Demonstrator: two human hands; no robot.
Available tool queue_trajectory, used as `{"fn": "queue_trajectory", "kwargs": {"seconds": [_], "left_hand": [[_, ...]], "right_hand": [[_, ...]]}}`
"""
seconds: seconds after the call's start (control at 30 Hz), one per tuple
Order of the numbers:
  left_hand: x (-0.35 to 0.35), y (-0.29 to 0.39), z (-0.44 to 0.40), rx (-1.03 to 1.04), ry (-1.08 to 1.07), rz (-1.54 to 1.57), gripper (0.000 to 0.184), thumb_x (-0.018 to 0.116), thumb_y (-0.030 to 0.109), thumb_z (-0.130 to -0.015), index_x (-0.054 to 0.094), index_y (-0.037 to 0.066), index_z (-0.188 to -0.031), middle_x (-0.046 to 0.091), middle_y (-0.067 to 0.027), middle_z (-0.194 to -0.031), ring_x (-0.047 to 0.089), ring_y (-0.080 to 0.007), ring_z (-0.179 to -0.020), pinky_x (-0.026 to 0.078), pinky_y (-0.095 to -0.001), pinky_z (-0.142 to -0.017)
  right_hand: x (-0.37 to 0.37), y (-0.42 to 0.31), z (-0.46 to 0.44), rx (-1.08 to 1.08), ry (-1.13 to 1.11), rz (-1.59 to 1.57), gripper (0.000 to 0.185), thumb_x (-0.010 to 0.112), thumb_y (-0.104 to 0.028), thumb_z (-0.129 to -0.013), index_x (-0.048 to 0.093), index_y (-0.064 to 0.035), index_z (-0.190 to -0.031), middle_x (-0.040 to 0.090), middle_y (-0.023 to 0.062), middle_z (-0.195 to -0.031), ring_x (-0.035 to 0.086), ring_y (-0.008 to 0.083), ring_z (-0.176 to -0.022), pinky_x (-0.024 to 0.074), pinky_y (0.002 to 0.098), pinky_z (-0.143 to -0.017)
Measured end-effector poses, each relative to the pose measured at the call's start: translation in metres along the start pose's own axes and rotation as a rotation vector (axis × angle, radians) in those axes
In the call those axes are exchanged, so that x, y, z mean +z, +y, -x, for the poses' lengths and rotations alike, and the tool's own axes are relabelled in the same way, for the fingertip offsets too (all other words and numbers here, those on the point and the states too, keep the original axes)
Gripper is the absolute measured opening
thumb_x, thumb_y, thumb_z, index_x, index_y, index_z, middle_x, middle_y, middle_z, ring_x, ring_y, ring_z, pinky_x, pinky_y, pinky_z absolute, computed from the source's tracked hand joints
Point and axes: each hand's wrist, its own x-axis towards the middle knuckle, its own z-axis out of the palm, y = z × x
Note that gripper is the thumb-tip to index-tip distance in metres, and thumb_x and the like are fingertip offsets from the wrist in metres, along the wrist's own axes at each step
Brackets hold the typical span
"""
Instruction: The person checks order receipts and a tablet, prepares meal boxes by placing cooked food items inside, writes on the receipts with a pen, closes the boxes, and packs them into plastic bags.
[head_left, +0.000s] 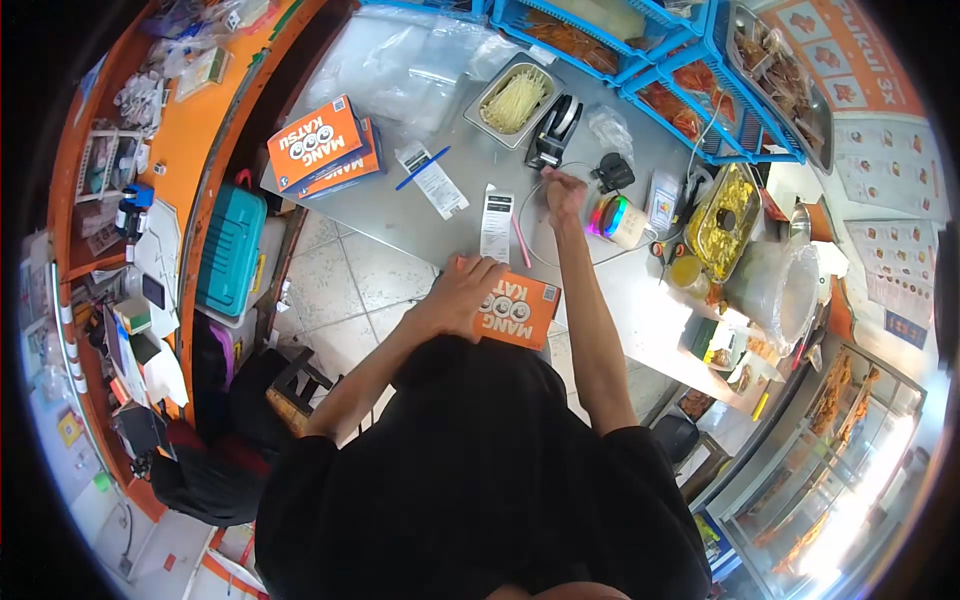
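My left hand [468, 292] is closed around the left side of an orange takeout box [520, 312] printed "MANG KATSU", held near my body at the counter's front edge. My right hand [566, 196] reaches forward, its fingertips pinched together at the front end of a black tape dispenser [547, 148]. Whatever lies between those fingertips is too small to make out. Left of the right hand, a printed receipt [496, 226] and a pink pen [522, 242] lie on the counter. Another receipt [437, 190] with a blue pen [424, 169] across it is farther left.
More orange boxes [322, 145] are stacked at the counter's left. Behind the dispenser stands a metal tray of pale shredded food [512, 100]. Blue crates [660, 75] line the back. At right are a colourfully lit round device [612, 220], a thin cable, and a yellow food tray [722, 222].
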Motion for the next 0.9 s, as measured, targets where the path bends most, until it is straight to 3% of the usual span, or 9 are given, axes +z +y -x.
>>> {"fn": "queue_trajectory", "kwargs": {"seconds": [0.1,0.17,0.2,0.3,0.4,0.5,0.63,0.73,0.9], "left_hand": [[-0.019,-0.011,0.004,-0.004,-0.055,0.068,0.114,0.087,0.032,-0.035,0.040,0.003,-0.134,0.048,-0.0133,-0.123,0.044,-0.0298,-0.118,0.030,-0.0452,-0.099],[-0.044,-0.011,0.007,-0.001,-0.107,0.071,0.112,0.086,0.031,-0.036,0.040,0.003,-0.134,0.048,-0.0131,-0.123,0.044,-0.0302,-0.118,0.030,-0.0455,-0.099],[-0.060,-0.013,0.006,0.004,-0.125,0.068,0.111,0.086,0.031,-0.036,0.040,0.004,-0.134,0.049,-0.0130,-0.123,0.044,-0.0303,-0.118,0.030,-0.0457,-0.099],[-0.096,-0.010,0.003,0.012,-0.242,0.041,0.106,0.085,0.028,-0.037,0.042,0.004,-0.131,0.050,-0.0119,-0.121,0.044,-0.0300,-0.117,0.031,-0.0445,-0.098],[-0.122,0.001,-0.001,0.089,-0.300,-0.019,0.101,0.084,0.025,-0.037,0.044,0.006,-0.128,0.050,-0.0105,-0.119,0.044,-0.0282,-0.117,0.030,-0.0431,-0.100],[-0.144,0.018,0.003,0.170,-0.336,0.008,0.104,0.082,0.023,-0.038,0.044,0.009,-0.134,0.050,-0.0099,-0.119,0.045,-0.0282,-0.118,0.029,-0.0437,-0.102],[-0.154,0.029,0.015,0.165,-0.207,0.129,0.113,0.081,0.021,-0.042,0.039,0.023,-0.147,0.048,-0.0098,-0.123,0.041,-0.0294,-0.123,0.024,-0.0462,-0.109],[-0.132,0.017,0.016,0.207,-0.051,0.109,0.103,0.082,0.023,-0.043,0.048,0.029,-0.140,0.046,-0.0107,-0.127,0.040,-0.0323,-0.124,0.023,-0.0475,-0.111],[-0.034,-0.069,-0.009,0.044,0.046,0.086,0.099,0.085,0.028,-0.044,0.052,0.032,-0.137,0.043,-0.0128,-0.133,0.037,-0.0346,-0.127,0.020,-0.0528,-0.111]], "right_hand": [[-0.003,0.021,0.004,-0.172,0.118,0.433,0.014,0.073,-0.017,-0.078,0.077,-0.0057,-0.085,0.069,0.0048,-0.066,0.061,0.0181,-0.059,0.0489,0.0328,-0.058],[-0.011,0.018,-0.005,0.046,-0.219,0.242,0.013,0.069,-0.017,-0.080,0.076,-0.0062,-0.083,0.070,0.0082,-0.072,0.064,0.0213,-0.068,0.0507,0.0350,-0.066],[-0.031,-0.014,0.015,-0.361,-0.380,-0.051,0.013,0.066,-0.014,-0.083,0.074,-0.0031,-0.083,0.065,0.0059,-0.077,0.061,0.0178,-0.079,0.0478,0.0327,-0.073],[-0.074,-0.161,0.070,-0.246,-1.146,-0.142,0.015,0.068,-0.012,-0.084,0.064,0.0000,-0.077,0.057,0.0044,-0.082,0.055,0.0174,-0.083,0.0433,0.0300,-0.075],[-0.090,-0.226,0.119,-0.689,-1.372,0.153,0.023,0.073,-0.020,-0.078,0.063,-0.0009,-0.070,0.054,0.0023,-0.066,0.056,0.0172,-0.067,0.0421,0.0329,-0.062],[-0.097,-0.243,0.119,-0.569,-1.314,0.682,0.041,0.078,-0.034,-0.073,0.057,-0.0018,-0.058,0.044,-0.0003,-0.053,0.048,0.0140,-0.052,0.0357,0.0344,-0.051],[-0.100,-0.205,0.096,-0.084,-1.626,0.275,0.046,0.081,-0.033,-0.077,0.048,-0.0095,-0.056,0.038,-0.0073,-0.053,0.034,0.0038,-0.050,0.0206,0.0278,-0.042],[-0.091,-0.128,0.083,0.467,-1.626,-0.073,0.038,0.077,-0.030,-0.081,0.052,-0.0097,-0.061,0.043,-0.0071,-0.057,0.034,0.0033,-0.051,0.0213,0.0261,-0.043],[-0.076,-0.060,0.074,-0.156,-0.538,0.054,0.022,0.075,-0.017,-0.085,0.058,-0.0075,-0.074,0.050,-0.0053,-0.064,0.043,0.0026,-0.061,0.0347,0.0207,-0.054]]}}
